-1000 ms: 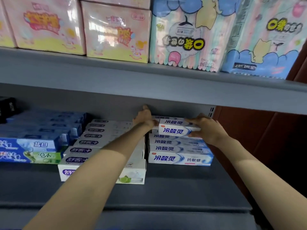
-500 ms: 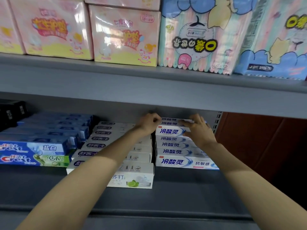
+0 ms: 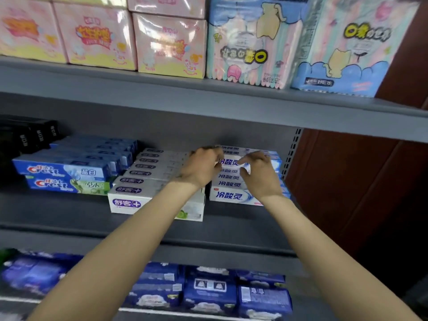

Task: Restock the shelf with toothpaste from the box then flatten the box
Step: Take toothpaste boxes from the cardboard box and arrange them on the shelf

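Both hands reach to the top of the white-and-blue toothpaste stack (image 3: 228, 195) at the right of the middle shelf (image 3: 231, 225). The left hand (image 3: 201, 169) and right hand (image 3: 259, 176) have curled fingers around the uppermost toothpaste box (image 3: 231, 162), one at each end. Crest boxes (image 3: 62, 172) lie further left.

Grey shelf (image 3: 208, 105) carries white-and-blue toothpaste cartons (image 3: 228, 195) with blue lettering, white cartons with purple labels (image 3: 126, 202), blue Crest cartons (image 3: 58, 171) lettered red and white, black boxes (image 3: 30, 135), above them pink-and-yellow packs (image 3: 92, 35) and pastel-striped cat-print packs (image 3: 250, 42).
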The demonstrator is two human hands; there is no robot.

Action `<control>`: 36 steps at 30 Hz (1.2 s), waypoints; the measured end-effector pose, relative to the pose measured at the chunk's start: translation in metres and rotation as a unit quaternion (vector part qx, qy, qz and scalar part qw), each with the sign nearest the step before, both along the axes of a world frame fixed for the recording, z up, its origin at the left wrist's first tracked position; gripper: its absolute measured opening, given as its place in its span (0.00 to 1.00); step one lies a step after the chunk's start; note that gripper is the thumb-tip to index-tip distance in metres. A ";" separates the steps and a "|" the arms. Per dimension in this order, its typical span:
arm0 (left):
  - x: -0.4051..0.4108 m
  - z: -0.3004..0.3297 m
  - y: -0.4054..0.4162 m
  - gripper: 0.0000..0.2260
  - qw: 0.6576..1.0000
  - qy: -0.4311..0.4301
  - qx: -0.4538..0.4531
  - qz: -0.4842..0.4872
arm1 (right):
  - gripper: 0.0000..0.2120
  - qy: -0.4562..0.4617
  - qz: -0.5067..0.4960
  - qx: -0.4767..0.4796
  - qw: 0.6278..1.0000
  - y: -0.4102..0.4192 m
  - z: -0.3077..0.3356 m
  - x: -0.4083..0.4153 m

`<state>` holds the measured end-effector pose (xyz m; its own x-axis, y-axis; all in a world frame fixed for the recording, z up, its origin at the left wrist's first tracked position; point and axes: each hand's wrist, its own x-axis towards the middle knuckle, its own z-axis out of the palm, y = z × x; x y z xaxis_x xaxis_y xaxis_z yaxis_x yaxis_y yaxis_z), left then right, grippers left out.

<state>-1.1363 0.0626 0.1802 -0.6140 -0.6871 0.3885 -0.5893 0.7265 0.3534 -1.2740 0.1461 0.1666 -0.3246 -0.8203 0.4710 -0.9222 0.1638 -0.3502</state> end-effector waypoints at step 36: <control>0.939 -0.167 0.044 0.11 0.823 -0.018 0.247 0.511 | 0.09 -0.011 0.431 0.259 0.864 -0.068 -0.149 0.955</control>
